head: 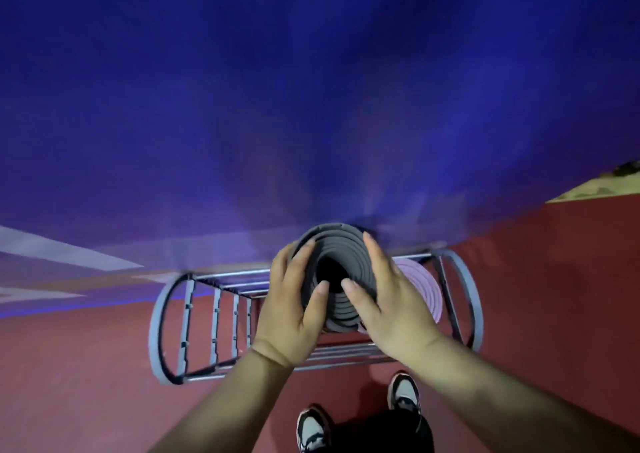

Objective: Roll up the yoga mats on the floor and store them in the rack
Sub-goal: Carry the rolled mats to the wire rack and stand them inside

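Room: red floor (86, 366) meets a deep blue wall (311, 89); the whole view is somewhat blurred.
Rack: a metal rack (156, 328) with hooped ends and thin bars stands against the wall, just in front of the person's shoes (403, 392).
Stored mat: a rolled purple mat (420, 279) stands on end in the rack's right part, so one mat looks put away.
Mat in hand: a grey mat (341, 244), rolled into a loose spiral, is held upright over the rack's middle, just beside the purple one. End-up seems the way it slots between the bars.
Left hand (291, 307): wrapped round the roll's left side, fingers curled over the outer layer, thumb pressed on the top coils.
Right hand (388, 303): mirrors it on the right, thumb on the coil ends near the hollow centre.
Why both hands: my guess is the two-sided squeeze keeps the spiral from springing loose on the way down.
Bottom of the roll: hidden, so I cannot tell whether it sits in the rack yet.
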`<act>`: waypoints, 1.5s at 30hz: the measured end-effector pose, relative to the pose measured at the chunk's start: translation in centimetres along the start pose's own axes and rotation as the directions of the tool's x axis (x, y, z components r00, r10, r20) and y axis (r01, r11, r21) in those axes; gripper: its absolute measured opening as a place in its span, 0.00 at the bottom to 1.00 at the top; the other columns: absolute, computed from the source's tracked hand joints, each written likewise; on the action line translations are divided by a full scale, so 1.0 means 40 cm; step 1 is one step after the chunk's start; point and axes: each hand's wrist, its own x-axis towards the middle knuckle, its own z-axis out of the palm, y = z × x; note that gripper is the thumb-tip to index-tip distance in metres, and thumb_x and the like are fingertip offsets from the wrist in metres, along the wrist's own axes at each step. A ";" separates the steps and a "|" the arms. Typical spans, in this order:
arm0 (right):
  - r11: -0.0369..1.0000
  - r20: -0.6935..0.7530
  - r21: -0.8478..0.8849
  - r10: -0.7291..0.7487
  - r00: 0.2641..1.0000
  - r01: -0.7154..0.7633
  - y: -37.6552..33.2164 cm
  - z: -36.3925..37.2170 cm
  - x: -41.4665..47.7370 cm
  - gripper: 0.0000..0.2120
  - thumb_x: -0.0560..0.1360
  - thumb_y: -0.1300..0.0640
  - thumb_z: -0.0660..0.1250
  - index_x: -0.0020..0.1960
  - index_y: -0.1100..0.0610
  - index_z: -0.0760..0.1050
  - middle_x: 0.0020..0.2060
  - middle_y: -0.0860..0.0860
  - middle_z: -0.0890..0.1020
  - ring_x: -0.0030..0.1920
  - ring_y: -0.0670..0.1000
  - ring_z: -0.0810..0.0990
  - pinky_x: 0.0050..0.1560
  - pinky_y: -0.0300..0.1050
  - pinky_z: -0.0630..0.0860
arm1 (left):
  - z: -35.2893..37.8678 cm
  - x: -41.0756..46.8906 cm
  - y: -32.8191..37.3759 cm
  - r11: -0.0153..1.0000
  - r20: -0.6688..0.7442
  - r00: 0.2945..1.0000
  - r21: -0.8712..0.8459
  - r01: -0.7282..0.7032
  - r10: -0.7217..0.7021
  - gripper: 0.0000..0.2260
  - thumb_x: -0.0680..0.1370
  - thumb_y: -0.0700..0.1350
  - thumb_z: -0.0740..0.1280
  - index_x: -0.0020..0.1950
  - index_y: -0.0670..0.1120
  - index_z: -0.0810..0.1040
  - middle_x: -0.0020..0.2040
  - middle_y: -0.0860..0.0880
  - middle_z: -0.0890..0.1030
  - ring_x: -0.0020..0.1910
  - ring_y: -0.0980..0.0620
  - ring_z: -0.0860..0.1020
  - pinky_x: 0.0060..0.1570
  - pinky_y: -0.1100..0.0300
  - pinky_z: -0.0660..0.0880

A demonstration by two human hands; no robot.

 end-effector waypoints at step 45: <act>0.749 -0.143 -0.380 0.532 0.835 -0.543 0.173 -0.700 -0.491 0.46 0.72 0.25 0.61 0.82 0.40 0.46 0.83 0.49 0.43 0.82 0.59 0.42 0.79 0.66 0.45 | 0.134 0.072 0.633 0.601 0.668 0.743 0.611 -0.514 -0.044 0.41 0.77 0.70 0.60 0.83 0.57 0.46 0.84 0.45 0.46 0.82 0.41 0.48 0.79 0.42 0.52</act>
